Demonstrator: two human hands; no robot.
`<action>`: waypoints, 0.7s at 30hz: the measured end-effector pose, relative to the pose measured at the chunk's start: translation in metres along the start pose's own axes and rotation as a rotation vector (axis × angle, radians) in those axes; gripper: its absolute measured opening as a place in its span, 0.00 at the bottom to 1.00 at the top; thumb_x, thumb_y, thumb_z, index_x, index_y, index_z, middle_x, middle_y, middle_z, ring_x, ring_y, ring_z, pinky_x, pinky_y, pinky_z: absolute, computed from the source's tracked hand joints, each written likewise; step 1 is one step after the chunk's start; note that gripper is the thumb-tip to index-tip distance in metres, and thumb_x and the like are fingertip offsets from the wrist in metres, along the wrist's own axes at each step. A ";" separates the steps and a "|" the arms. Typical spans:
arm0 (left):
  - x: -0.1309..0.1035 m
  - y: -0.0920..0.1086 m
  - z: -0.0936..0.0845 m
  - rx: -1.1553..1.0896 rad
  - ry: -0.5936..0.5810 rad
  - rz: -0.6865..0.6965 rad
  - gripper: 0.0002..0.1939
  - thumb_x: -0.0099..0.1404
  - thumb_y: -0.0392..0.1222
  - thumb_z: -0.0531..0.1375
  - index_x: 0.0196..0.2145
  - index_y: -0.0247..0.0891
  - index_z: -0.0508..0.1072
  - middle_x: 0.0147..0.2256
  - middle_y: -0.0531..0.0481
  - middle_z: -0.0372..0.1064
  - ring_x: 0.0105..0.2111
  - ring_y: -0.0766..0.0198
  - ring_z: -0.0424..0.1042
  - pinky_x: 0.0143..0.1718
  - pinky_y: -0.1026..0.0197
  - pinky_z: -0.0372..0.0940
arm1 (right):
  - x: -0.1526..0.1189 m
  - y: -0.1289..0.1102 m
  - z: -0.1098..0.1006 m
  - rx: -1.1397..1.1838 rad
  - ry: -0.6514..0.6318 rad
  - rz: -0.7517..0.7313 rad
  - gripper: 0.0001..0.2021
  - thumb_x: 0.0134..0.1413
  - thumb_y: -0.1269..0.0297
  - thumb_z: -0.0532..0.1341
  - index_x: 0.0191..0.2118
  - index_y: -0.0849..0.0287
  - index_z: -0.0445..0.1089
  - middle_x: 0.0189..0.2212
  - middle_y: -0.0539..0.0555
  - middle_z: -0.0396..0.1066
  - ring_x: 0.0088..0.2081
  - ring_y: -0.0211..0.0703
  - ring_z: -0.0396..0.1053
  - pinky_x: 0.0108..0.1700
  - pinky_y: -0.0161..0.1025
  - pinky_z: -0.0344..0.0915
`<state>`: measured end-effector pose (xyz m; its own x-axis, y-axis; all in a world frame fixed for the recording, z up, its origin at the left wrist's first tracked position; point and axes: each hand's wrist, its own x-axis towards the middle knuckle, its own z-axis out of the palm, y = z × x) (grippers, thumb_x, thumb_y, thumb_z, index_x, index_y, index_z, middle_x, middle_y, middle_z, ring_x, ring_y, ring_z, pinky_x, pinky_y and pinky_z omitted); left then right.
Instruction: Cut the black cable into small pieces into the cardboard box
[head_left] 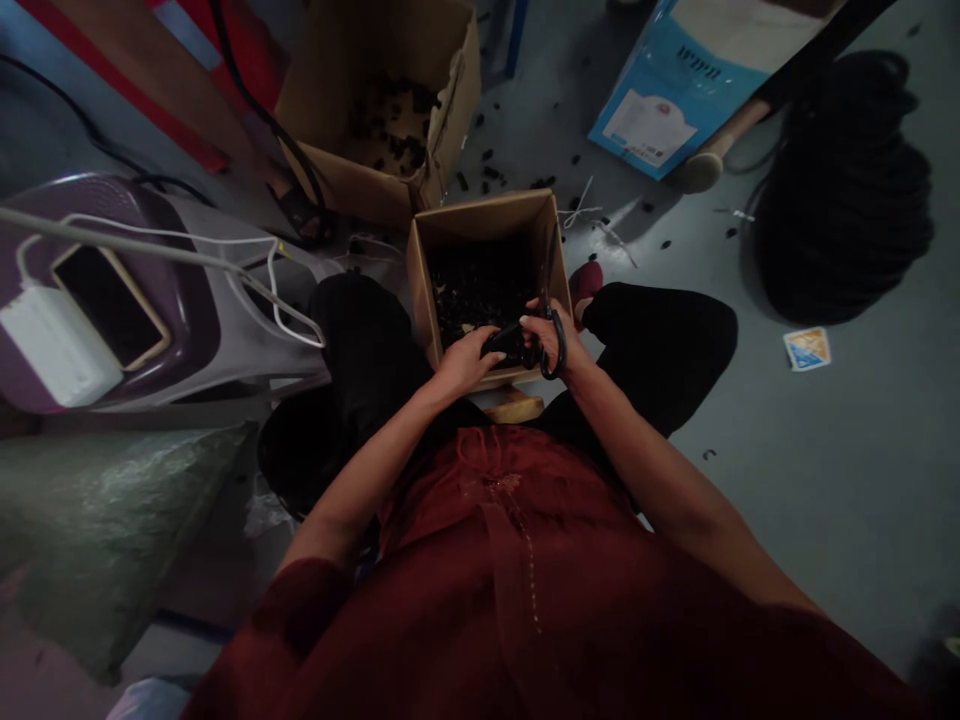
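Between my knees stands an open cardboard box (422,300) with many small black pieces inside. Over its near edge, my left hand (466,362) pinches a dark item (504,343) whose exact shape is hard to make out. My right hand (559,338) is beside it, fingers wrapped around black-handled scissors (555,350). The scissors' blades point away from me along the box's right side. The two hands are close together, with the dark item between them.
A larger cardboard box (360,185) with black pieces stands behind. On the left, a purple stool (161,320) bears a phone (112,305) and a white power bank (60,345). A black coil (840,200) and a blue-white bag (660,100) are right; people's legs are nearby.
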<state>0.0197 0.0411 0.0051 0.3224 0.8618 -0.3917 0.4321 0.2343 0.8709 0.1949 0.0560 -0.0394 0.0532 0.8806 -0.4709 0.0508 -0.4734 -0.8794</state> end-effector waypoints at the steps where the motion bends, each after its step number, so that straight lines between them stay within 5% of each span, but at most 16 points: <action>1: 0.001 -0.001 0.001 0.057 0.017 0.028 0.17 0.55 0.37 0.61 0.44 0.37 0.71 0.41 0.46 0.68 0.43 0.61 0.65 0.42 0.65 0.58 | 0.000 0.000 0.000 -0.003 0.007 -0.005 0.17 0.43 0.60 0.59 0.40 0.54 0.56 0.21 0.43 0.58 0.21 0.32 0.60 0.23 0.31 0.61; 5: 0.006 -0.004 0.000 0.077 0.029 0.011 0.10 0.57 0.37 0.58 0.39 0.37 0.73 0.32 0.48 0.68 0.35 0.63 0.66 0.35 0.67 0.57 | -0.003 -0.003 0.002 -0.011 0.018 0.001 0.17 0.43 0.59 0.60 0.40 0.54 0.56 0.23 0.44 0.60 0.22 0.33 0.61 0.23 0.31 0.62; 11: 0.011 -0.006 -0.018 -0.276 -0.060 -0.211 0.08 0.61 0.39 0.54 0.34 0.33 0.71 0.20 0.56 0.57 0.17 0.75 0.52 0.19 0.70 0.47 | -0.026 -0.006 0.002 0.036 -0.013 0.034 0.19 0.47 0.51 0.58 0.41 0.55 0.56 0.29 0.48 0.66 0.26 0.34 0.65 0.27 0.32 0.65; 21: 0.013 -0.006 -0.033 -0.731 -0.062 -0.244 0.12 0.58 0.44 0.60 0.35 0.31 0.68 0.21 0.57 0.56 0.15 0.80 0.52 0.15 0.73 0.44 | -0.097 0.020 -0.012 -0.306 -0.162 0.145 0.22 0.49 0.49 0.57 0.46 0.57 0.58 0.33 0.53 0.69 0.31 0.42 0.70 0.31 0.39 0.67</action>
<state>-0.0065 0.0658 0.0043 0.3454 0.7259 -0.5949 -0.1619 0.6704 0.7241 0.2032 -0.0396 -0.0102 -0.0754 0.7846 -0.6154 0.3513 -0.5567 -0.7528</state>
